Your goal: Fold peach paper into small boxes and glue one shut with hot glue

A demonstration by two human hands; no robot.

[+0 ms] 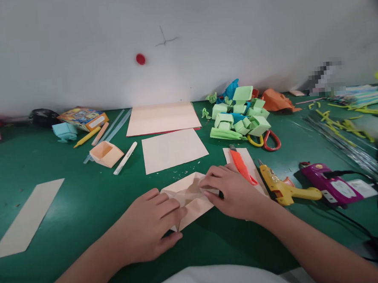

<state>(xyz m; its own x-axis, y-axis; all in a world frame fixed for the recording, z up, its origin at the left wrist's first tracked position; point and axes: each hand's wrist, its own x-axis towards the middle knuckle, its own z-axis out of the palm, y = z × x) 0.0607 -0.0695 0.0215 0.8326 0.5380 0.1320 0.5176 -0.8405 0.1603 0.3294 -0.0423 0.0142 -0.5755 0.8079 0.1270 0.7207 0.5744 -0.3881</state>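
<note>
Left hand (151, 226), right hand (232, 192) — on creased paper (196, 211)

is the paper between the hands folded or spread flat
Folded, at least partly: the paper shows creases and raised edges between the left hand and the right hand.

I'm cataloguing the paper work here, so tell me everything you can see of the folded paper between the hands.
The folded paper is pale peach, matte and card-like, with creases and raised flaps around a shadowed middle. Its near edge slants up toward the right. It lies on the green table. The left hand touches its left end, the right hand its right, hiding parts.
</note>
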